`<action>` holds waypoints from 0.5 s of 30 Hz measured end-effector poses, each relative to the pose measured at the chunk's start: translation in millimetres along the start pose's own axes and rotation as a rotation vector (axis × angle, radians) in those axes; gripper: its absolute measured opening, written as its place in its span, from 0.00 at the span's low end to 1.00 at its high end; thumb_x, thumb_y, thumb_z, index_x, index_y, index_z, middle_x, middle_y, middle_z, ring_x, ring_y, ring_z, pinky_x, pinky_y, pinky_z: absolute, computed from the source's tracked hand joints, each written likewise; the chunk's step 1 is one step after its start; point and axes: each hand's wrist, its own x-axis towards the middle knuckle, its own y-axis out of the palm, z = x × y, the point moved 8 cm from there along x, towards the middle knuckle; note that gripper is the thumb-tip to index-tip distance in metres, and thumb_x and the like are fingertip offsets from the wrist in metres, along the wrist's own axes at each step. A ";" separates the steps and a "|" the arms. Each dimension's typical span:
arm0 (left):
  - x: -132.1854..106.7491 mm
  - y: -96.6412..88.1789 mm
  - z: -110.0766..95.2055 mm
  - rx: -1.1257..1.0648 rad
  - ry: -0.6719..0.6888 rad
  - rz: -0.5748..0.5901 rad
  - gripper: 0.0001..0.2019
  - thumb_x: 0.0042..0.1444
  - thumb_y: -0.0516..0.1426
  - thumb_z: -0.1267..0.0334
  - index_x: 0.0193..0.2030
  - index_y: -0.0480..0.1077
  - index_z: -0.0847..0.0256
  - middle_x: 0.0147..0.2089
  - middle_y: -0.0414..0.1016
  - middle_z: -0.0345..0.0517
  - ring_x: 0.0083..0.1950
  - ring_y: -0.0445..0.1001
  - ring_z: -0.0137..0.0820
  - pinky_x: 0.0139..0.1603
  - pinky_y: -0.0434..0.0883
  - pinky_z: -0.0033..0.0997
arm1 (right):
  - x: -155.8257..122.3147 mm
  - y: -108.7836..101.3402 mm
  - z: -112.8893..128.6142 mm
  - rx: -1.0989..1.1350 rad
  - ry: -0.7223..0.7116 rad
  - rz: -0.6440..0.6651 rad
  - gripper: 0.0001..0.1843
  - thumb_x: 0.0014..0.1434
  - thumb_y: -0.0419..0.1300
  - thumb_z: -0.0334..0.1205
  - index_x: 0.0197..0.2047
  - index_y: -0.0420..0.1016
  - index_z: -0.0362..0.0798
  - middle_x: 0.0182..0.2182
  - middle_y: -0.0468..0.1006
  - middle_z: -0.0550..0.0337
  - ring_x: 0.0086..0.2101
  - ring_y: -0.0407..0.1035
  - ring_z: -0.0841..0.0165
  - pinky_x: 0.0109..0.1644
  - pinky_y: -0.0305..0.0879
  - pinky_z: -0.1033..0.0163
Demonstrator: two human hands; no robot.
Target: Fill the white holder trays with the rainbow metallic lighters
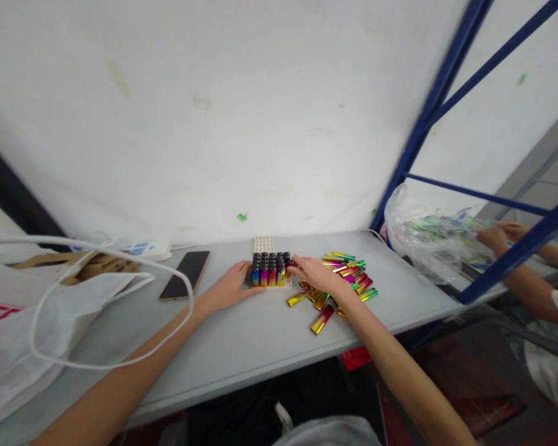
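Note:
Several lighters (269, 272) with black tops and shiny multicoloured bodies stand upright in close rows on a white holder, whose pale edge shows at the front right. My left hand (238, 285) grips the left side of this block, its thumb along the front. At the right end, my right hand (312, 272) has its fingers bent around a lighter in the row; the fingertips are partly hidden. Beside and below my right hand spreads a loose pile of shiny metallic pieces (322, 319) in gold, red, green and purple. Behind the block lies a white piece with a grid of holes (264, 243).
A dark phone (186, 275) lies to the left. A white cable (106, 367) loops in front of a white bag (37, 334). Blue metal posts (415, 136) rise at the right, with a clear plastic bag (413, 229) and another person's hands (496, 235) beyond.

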 end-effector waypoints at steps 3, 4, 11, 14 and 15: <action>0.2 1.1 0.8 0.004 -0.008 0.012 0.37 0.57 0.60 0.33 0.62 0.69 0.62 0.63 0.73 0.61 0.66 0.70 0.54 0.71 0.66 0.55 | 1.7 2.1 0.2 -0.021 0.014 -0.009 0.17 0.75 0.53 0.51 0.44 0.75 0.48 0.34 0.82 0.53 0.34 0.75 0.64 0.38 0.60 0.64; 0.2 1.0 1.0 0.003 -0.011 0.012 0.37 0.57 0.60 0.33 0.61 0.69 0.62 0.63 0.73 0.61 0.66 0.71 0.54 0.70 0.66 0.55 | 1.0 2.6 -1.3 -0.008 0.014 -0.009 0.19 0.74 0.54 0.52 0.41 0.76 0.48 0.33 0.82 0.53 0.32 0.74 0.65 0.38 0.60 0.65; 0.1 -0.1 1.7 0.016 -0.019 0.008 0.36 0.57 0.61 0.33 0.61 0.69 0.61 0.62 0.74 0.59 0.65 0.72 0.54 0.69 0.68 0.54 | -23.3 -29.9 -67.4 0.097 0.116 -0.169 0.14 0.72 0.58 0.44 0.43 0.82 0.45 0.37 0.84 0.53 0.36 0.75 0.65 0.45 0.67 0.63; 0.2 -0.1 1.1 0.019 -0.016 0.010 0.35 0.57 0.61 0.35 0.61 0.69 0.61 0.61 0.74 0.59 0.64 0.72 0.54 0.69 0.68 0.54 | -33.2 -40.2 -109.2 -0.039 0.236 -0.140 0.10 0.67 0.61 0.37 0.46 0.83 0.44 0.47 0.83 0.46 0.46 0.76 0.60 0.55 0.66 0.61; 0.2 -0.6 0.9 0.019 -0.015 0.005 0.35 0.57 0.62 0.35 0.61 0.70 0.60 0.61 0.74 0.59 0.64 0.73 0.54 0.69 0.68 0.54 | -34.5 -38.8 -119.1 -0.062 0.255 -0.090 0.09 0.66 0.63 0.36 0.46 0.84 0.45 0.47 0.84 0.46 0.47 0.76 0.60 0.55 0.66 0.62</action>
